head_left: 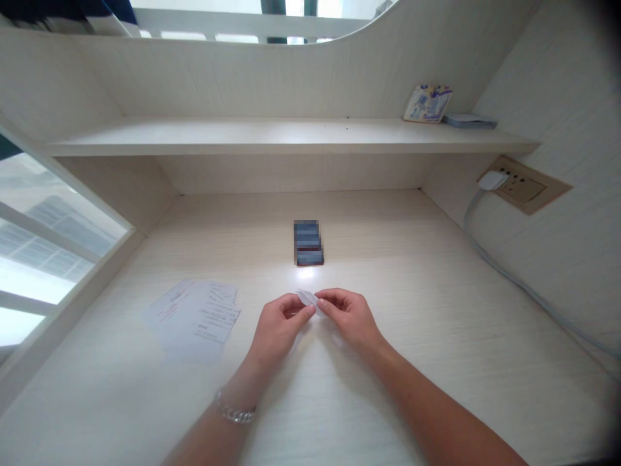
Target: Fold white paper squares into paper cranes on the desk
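A small white slip [306, 297] (folded paper by the look of it, though too small to be sure) sits just on the person's side of the dark flat block [308, 243], over the desk [436, 310]. The left hand [279, 327] pinches the slip's left end between thumb and forefinger. The right hand [350, 316] pinches the right end the same way, so the fingertips [330, 303] of both hands are clamped on it and nearly meet, with the slip's middle showing just above them. The remaining fingers curl inward. A bracelet [235, 412] circles the left wrist, further from the block. Printed sheets [194, 317] lie flat to the left of the block, nearer the person. Up and right of the block, a white plug [491, 180] sits in a wall socket [526, 189], and its cable [509, 275] trails along the wall. On the shelf [272, 137] above the block, far to the right, a printed packet [427, 103] leans against the back.
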`<state>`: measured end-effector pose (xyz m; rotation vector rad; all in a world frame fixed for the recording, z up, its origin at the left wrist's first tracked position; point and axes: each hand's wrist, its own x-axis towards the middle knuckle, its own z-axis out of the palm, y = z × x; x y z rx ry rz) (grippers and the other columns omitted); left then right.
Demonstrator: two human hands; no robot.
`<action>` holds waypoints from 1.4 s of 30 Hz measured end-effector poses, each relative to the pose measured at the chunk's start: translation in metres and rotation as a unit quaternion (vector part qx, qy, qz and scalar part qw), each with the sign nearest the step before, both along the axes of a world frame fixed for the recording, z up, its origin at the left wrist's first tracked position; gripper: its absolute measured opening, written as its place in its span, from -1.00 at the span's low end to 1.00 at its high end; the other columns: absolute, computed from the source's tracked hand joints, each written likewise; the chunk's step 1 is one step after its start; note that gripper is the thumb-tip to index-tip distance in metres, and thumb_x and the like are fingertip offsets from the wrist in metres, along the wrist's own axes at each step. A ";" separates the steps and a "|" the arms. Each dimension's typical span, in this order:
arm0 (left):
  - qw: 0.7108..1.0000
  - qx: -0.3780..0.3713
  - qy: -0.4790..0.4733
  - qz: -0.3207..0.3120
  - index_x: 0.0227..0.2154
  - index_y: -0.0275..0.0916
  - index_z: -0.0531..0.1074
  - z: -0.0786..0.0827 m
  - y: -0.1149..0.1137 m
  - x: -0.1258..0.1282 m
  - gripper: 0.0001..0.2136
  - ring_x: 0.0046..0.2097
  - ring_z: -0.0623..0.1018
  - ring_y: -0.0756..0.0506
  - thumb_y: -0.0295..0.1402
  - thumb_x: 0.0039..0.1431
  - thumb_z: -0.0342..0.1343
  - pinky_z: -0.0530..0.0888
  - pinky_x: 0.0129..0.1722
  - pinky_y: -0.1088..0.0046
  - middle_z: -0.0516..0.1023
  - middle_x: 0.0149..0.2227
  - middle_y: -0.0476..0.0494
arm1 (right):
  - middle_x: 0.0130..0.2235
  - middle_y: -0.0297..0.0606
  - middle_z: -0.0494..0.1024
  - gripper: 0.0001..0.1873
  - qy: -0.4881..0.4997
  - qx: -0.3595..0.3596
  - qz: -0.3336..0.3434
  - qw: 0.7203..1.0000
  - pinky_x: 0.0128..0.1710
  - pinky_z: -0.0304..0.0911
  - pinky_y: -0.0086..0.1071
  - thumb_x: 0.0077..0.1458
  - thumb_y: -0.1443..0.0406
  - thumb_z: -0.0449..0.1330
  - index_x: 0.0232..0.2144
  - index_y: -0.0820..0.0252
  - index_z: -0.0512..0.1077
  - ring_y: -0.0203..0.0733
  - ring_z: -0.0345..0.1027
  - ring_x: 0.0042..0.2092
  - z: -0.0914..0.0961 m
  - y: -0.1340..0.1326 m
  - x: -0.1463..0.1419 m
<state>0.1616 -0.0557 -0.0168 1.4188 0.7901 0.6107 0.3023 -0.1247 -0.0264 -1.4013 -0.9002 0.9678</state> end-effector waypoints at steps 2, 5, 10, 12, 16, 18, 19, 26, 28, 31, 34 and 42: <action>0.999 0.024 0.013 0.027 -0.32 -0.32 0.50 0.000 0.000 -0.001 -0.80 -0.24 0.54 -0.11 -0.30 0.02 0.15 0.44 -0.22 0.39 0.58 -0.29 -0.20 | -0.37 -0.20 0.55 -0.79 -0.015 -0.011 0.018 1.000 -0.30 0.28 -0.33 -0.03 0.22 0.20 -0.37 0.26 0.48 -0.18 0.40 -0.32 -0.001 0.000 -0.002; 0.998 0.047 0.020 0.038 -0.30 -0.29 0.50 0.002 0.000 -0.003 -0.80 -0.27 0.54 -0.10 -0.31 0.04 0.13 0.44 -0.25 0.40 0.58 -0.29 -0.18 | -0.37 -0.22 0.53 -0.79 -0.027 -0.017 0.040 0.999 -0.32 0.27 -0.36 -0.01 0.20 0.18 -0.38 0.26 0.45 -0.20 0.38 -0.33 0.000 -0.002 -0.004; 0.997 0.068 0.025 0.018 -0.28 -0.27 0.50 0.003 -0.005 -0.001 -0.81 -0.25 0.54 -0.11 -0.31 0.06 0.10 0.44 -0.25 0.41 0.58 -0.28 -0.17 | -0.44 -0.28 0.47 -0.79 -0.082 -0.032 0.047 0.995 -0.39 0.23 -0.41 0.04 0.19 0.13 -0.43 0.24 0.41 -0.27 0.32 -0.40 0.000 -0.003 -0.005; 0.997 0.063 0.021 0.032 -0.27 -0.27 0.48 0.002 -0.008 0.000 -0.80 -0.28 0.54 -0.10 -0.32 0.05 0.11 0.44 -0.28 0.43 0.58 -0.31 -0.16 | -0.47 -0.31 0.44 -0.79 -0.102 -0.036 0.040 0.993 -0.44 0.19 -0.44 0.06 0.19 0.11 -0.46 0.23 0.39 -0.29 0.28 -0.44 -0.002 -0.003 -0.006; 0.997 0.039 0.003 0.068 -0.23 -0.27 0.40 0.000 -0.008 0.001 -0.75 -0.38 0.55 -0.07 -0.31 0.01 0.16 0.44 -0.37 0.46 0.57 -0.42 -0.10 | -0.49 -0.31 0.43 -0.77 -0.073 -0.030 0.020 0.997 -0.45 0.20 -0.43 0.04 0.18 0.12 -0.47 0.24 0.39 -0.28 0.28 -0.44 -0.007 0.000 -0.006; 0.996 0.029 -0.007 0.083 -0.26 -0.27 0.38 0.000 -0.007 0.001 -0.76 -0.36 0.56 -0.07 -0.31 -0.01 0.18 0.45 -0.35 0.45 0.57 -0.42 -0.10 | -0.47 -0.29 0.46 -0.79 -0.042 -0.020 0.021 0.999 -0.41 0.23 -0.41 0.03 0.19 0.14 -0.45 0.25 0.41 -0.25 0.32 -0.41 -0.007 0.001 -0.005; 0.996 0.028 -0.010 0.090 -0.29 -0.27 0.39 0.000 -0.006 0.000 -0.77 -0.35 0.56 -0.07 -0.31 -0.02 0.19 0.45 -0.33 0.45 0.57 -0.41 -0.10 | -0.45 -0.27 0.48 -0.81 -0.029 -0.014 0.025 0.999 -0.39 0.25 -0.40 0.02 0.20 0.15 -0.43 0.25 0.42 -0.23 0.35 -0.39 -0.006 0.001 -0.004; 0.995 0.043 0.005 0.091 -0.36 -0.28 0.47 0.001 -0.005 -0.001 -0.82 -0.30 0.55 -0.09 -0.32 -0.05 0.20 0.46 -0.26 0.42 0.58 -0.35 -0.14 | -0.43 -0.26 0.52 -0.85 -0.039 -0.005 0.001 0.999 -0.37 0.27 -0.39 0.00 0.26 0.16 -0.40 0.24 0.44 -0.22 0.38 -0.38 0.000 0.000 -0.004; 0.994 0.049 0.011 0.097 -0.38 -0.28 0.48 0.002 -0.005 0.000 -0.83 -0.31 0.55 -0.08 -0.32 -0.06 0.21 0.46 -0.27 0.42 0.58 -0.36 -0.13 | -0.41 -0.25 0.53 -0.84 -0.052 -0.004 -0.007 0.999 -0.37 0.27 -0.38 0.01 0.26 0.16 -0.38 0.24 0.45 -0.22 0.38 -0.37 0.001 -0.001 -0.005; 0.993 0.054 0.013 0.108 -0.41 -0.27 0.49 0.004 -0.005 0.000 -0.85 -0.33 0.55 -0.07 -0.32 -0.07 0.21 0.46 -0.28 0.43 0.58 -0.38 -0.11 | -0.39 -0.24 0.53 -0.83 -0.071 -0.002 -0.015 0.997 -0.37 0.27 -0.38 0.02 0.25 0.15 -0.36 0.23 0.46 -0.21 0.39 -0.36 0.002 -0.001 -0.006; 0.992 0.055 0.011 0.111 -0.42 -0.27 0.48 0.005 -0.006 0.000 -0.85 -0.34 0.55 -0.07 -0.33 -0.07 0.21 0.46 -0.28 0.44 0.58 -0.39 -0.10 | -0.38 -0.24 0.53 -0.84 -0.090 -0.003 -0.023 0.996 -0.37 0.26 -0.39 0.02 0.26 0.15 -0.36 0.22 0.46 -0.21 0.39 -0.36 0.003 -0.002 -0.007; 0.992 0.063 0.024 0.106 -0.37 -0.27 0.48 0.002 -0.005 0.000 -0.83 -0.31 0.55 -0.07 -0.32 -0.04 0.20 0.46 -0.26 0.44 0.58 -0.35 -0.11 | -0.37 -0.25 0.53 -0.84 -0.106 0.000 -0.013 0.994 -0.36 0.27 -0.40 0.05 0.27 0.12 -0.35 0.22 0.46 -0.22 0.39 -0.35 0.003 -0.003 -0.008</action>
